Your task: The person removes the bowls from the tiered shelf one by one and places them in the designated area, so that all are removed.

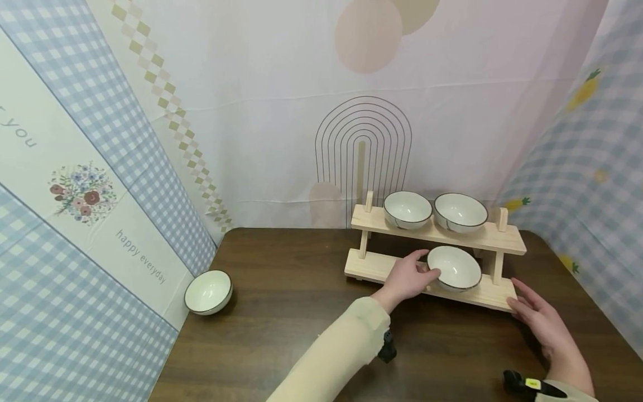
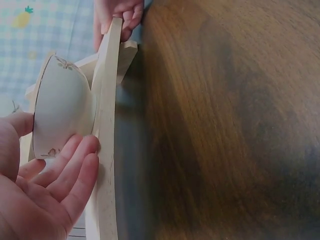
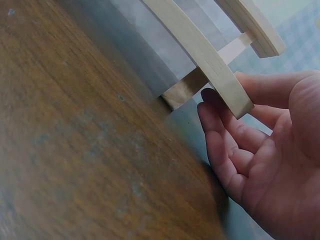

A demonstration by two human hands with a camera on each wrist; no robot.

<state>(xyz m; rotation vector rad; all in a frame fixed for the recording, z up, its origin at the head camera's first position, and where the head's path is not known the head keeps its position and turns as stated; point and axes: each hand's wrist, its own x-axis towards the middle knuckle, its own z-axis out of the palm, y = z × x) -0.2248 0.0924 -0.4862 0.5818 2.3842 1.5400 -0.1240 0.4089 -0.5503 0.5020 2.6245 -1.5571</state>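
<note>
A light wooden two-tier rack (image 1: 387,267) stands on the table. My left hand (image 1: 408,277) holds a white dark-rimmed bowl (image 1: 454,267) by its left side at the lower tier. In the left wrist view, the thumb lies at that bowl's (image 2: 62,107) rim and the other fingers (image 2: 75,182) against its outer wall. The lower tier's right end is pinched by my right hand (image 1: 540,312). In the right wrist view, the thumb is on the board (image 3: 220,80) and the fingers curl below it. Two more bowls, one left (image 1: 408,209) and one right (image 1: 460,212), sit on the upper tier.
Another white bowl (image 1: 208,292) rests at the table's left edge. The brown wooden table (image 1: 281,312) reaches back to a patterned cloth (image 1: 271,139), with checked cloths along both sides. Short upright posts (image 1: 502,219) rise at the upper tier's ends.
</note>
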